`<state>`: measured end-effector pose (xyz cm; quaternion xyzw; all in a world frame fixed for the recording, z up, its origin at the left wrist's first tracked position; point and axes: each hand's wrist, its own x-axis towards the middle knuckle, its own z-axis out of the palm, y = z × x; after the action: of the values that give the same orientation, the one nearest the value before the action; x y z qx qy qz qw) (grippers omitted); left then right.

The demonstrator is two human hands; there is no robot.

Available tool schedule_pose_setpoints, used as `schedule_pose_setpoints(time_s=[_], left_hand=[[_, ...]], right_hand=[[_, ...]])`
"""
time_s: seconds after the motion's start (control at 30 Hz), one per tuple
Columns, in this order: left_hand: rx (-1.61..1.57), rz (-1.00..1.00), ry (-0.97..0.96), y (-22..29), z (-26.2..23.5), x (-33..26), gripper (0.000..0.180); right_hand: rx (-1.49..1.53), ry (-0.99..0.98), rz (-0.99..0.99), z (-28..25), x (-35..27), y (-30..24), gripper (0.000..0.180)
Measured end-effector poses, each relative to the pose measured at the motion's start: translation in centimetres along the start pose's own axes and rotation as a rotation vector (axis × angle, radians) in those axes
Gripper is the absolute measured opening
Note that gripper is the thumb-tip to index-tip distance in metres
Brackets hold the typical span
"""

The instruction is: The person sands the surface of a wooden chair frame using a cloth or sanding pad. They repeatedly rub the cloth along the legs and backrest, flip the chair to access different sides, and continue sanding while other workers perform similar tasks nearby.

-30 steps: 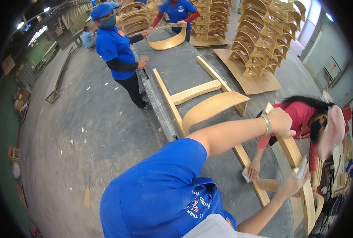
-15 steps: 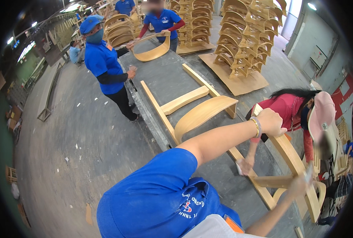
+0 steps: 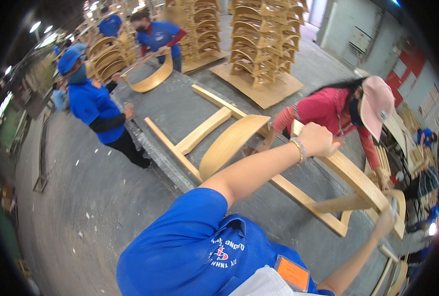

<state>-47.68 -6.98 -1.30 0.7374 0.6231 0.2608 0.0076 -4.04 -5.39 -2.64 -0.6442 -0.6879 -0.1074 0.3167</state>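
A pale wooden chair frame stands on its side on the dark grey table, its crossbar joining two legs. My left hand, with a bracelet at the wrist, is closed around the upper end of the raised leg. Near that leg's lower end, my right hand is closed on a small pale pad, partly blurred and touching or close to the wood. Left of my forearm lies a second chair frame with a curved back panel and a crossbar.
Across the table, a person in a pink cap leans in, one hand by the curved panel, the other near my frame. Two people in blue handle another curved chair part at the far end. Stacked wooden parts stand behind on cardboard.
The view has swung, shifting the scene leftward. My right hand has shifted slightly along the leg. The co-worker's hand has gone from the lower leg of my frame to the curved panel.
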Motion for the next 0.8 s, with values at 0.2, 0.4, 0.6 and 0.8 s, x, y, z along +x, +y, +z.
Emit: schedule_pose_setpoints(time_s=[0.2, 0.4, 0.6, 0.8], left_hand=[[0.005, 0.044, -0.017, -0.9, -0.6, 0.3, 0.058], [0.049, 0.162, 0.066, -0.4, 0.5, -0.2, 0.055], [0.096, 0.085, 0.0, 0.8, 0.2, 0.4, 0.056], [0.029, 0.069, -0.053, 1.1, -0.5, 0.2, 0.058]], right_hand=[[0.279, 0.131, -0.43, 9.6, -5.5, -20.1, 0.058], [0.177, 0.19, -0.117, 3.3, -2.4, -4.9, 0.05], [-0.183, 0.042, 0.138, 0.4, 0.3, -0.2, 0.03], [0.263, 0.196, -0.35, 6.3, -6.0, -14.7, 0.05]])
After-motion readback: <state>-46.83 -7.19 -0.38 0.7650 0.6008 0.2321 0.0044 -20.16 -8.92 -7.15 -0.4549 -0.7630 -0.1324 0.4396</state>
